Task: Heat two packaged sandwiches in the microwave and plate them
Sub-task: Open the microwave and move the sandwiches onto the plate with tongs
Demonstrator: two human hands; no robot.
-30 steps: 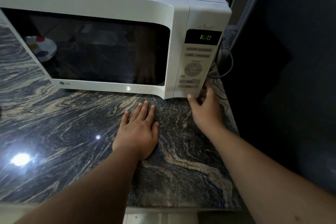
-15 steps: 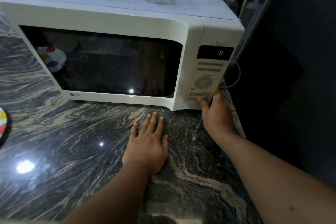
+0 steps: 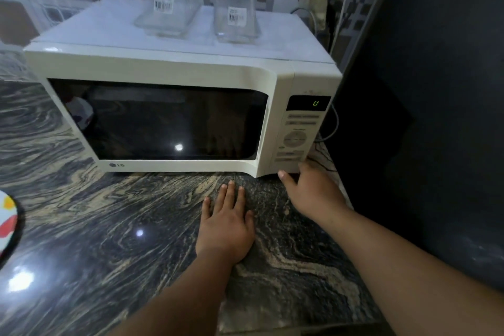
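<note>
Microwave [image 3: 174, 73] door shut (contents unseen); left hand [image 3: 225, 229] flat, open; right hand [image 3: 313, 191] open at panel.

Glossy veined stone counter [image 3: 81, 226]; smooth white plastic microwave [image 3: 163, 71].

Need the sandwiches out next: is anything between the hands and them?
Yes: the closed microwave door. Its dark glass hides whatever is inside, so the sandwiches cannot be seen. The right hand is at the panel's bottom edge; the left hand lies flat on the counter.
</note>
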